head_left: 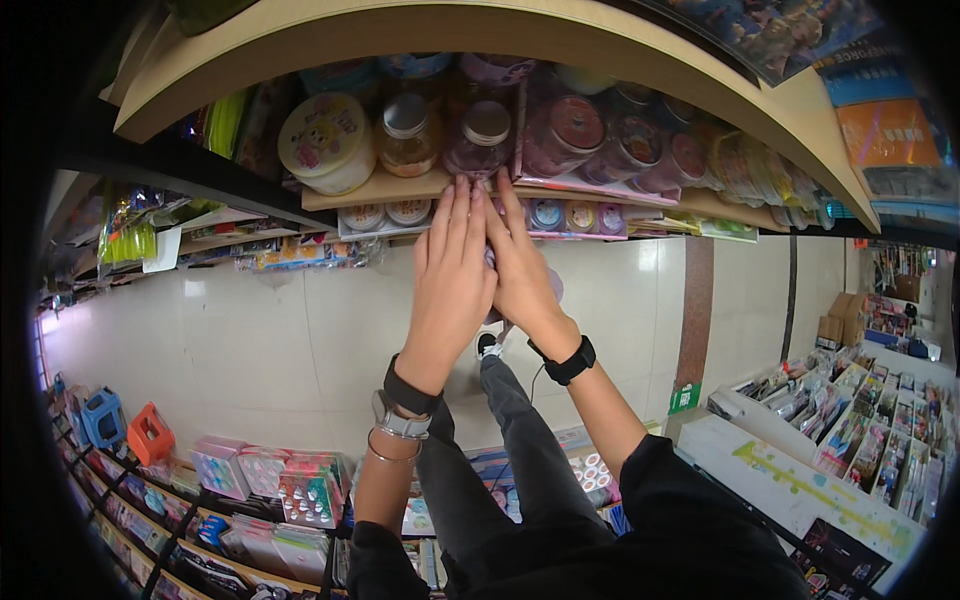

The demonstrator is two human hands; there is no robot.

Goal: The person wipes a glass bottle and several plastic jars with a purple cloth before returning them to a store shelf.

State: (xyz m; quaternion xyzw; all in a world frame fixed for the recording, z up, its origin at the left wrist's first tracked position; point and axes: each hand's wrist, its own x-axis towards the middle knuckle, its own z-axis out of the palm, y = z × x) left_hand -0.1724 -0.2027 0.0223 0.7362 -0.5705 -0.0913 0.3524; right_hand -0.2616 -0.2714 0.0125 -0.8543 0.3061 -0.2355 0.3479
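Note:
My left hand (452, 259) and my right hand (523, 274) are side by side at the front of a wooden shelf (420, 189). Their fingertips meet the base of a clear jar with a silver lid (486, 135), which has purplish contents. The left fingers lie straight and close together; on the right, the index and middle fingers are spread. Something pale purple (556, 286) shows below and between the hands, mostly hidden, so whether either palm holds it is unclear. A second silver-lidded jar (406, 135) and a round cream tub with a cartoon lid (326, 142) stand to the left.
An open pink-edged box (600, 186) of round tubs sits right of the jar. Overhead curves another shelf board (465, 26). More small tubs (547, 214) fill the tier below. Behind me are a display rack (255, 547), blue (103, 416) and orange (150, 435) stools, and divided bins (862, 420).

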